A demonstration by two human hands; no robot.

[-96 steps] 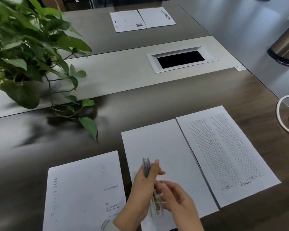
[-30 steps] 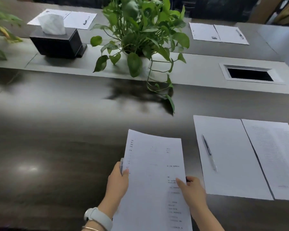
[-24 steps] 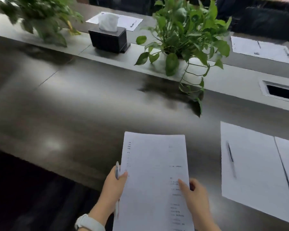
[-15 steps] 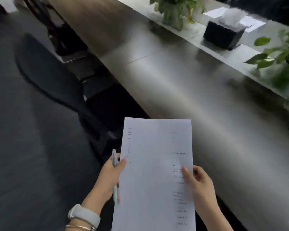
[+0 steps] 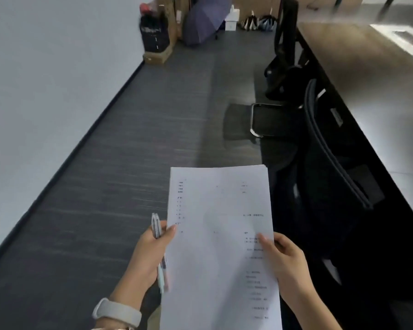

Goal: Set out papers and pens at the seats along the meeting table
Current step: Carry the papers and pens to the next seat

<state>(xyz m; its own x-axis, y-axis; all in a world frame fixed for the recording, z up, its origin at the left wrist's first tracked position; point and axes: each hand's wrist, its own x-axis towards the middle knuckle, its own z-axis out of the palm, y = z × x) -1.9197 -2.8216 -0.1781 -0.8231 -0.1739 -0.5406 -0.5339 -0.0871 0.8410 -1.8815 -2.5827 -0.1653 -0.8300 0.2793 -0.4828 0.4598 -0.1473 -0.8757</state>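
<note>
White paper stack (image 5: 221,234) gripped by both hands, left hand (image 5: 150,253) pinching pens (image 5: 158,236), right hand (image 5: 281,260).

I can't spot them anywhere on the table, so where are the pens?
The pens are in the left hand, low in the head view, beside the paper stack's left edge.

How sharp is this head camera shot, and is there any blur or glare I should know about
Head view: the stack of papers and both hands are fairly sharp, though the print stays too soft to read; the meeting table and far clutter smear with motion blur; pale glare washes the tabletop; wide-angle distortion slants the wall and floor lines.
</note>
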